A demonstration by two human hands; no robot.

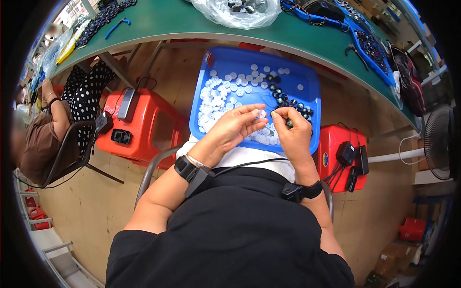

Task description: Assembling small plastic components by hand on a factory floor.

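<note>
A blue plastic tray (228, 56) lies in front of my lap. Over it, my left hand (233, 128) pinches a small white disc (261, 114) between thumb and fingertips. Just to the right, my right hand (294, 132) has thumb and forefinger pressed together near that disc. Whatever those fingertips hold is too small to make out. Many loose white round pieces (211, 103) are heaped in the tray's left side, with more scattered toward the back. Small dark round parts with thin dark wires (287, 102) lie bunched at the right, partly behind my right hand.
Beyond the tray runs a green table (158, 21) carrying a clear plastic bag (237, 14) and a blue bin of dark parts (370, 45). Red stools (110, 139) (331, 177) with black devices flank me. A fan (439, 141) stands right; a seated person (53, 129) is left.
</note>
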